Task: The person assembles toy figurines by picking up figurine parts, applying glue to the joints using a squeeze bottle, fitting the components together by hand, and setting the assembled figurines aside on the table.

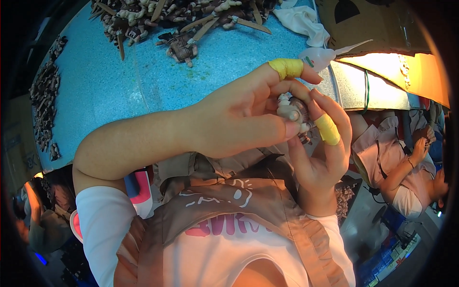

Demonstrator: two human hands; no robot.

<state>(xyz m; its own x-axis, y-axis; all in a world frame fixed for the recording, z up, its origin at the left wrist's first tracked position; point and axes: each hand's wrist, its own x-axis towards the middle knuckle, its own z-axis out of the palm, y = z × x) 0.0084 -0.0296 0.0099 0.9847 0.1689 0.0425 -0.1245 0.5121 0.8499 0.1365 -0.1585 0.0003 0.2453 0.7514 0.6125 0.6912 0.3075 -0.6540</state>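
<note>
A small painted toy figurine, in brown, white and cream, is held between my two hands in front of my apron, beside the table's near edge. My left hand pinches it with the thumb, its yellow-taped index finger stretched out above. From the other side, my right hand has its thumb and fingers closed on the same figurine, with yellow tape on one finger. The fingers cover part of the figurine. Just past my left fingertips lies a translucent squeeze bottle with a long thin nozzle.
On the blue tabletop, a heap of similar figurines with flat brown blade-like pieces lies at the back. One figurine lies before it. More line the left edge. A white cloth and cardboard box are at back right. A co-worker sits right.
</note>
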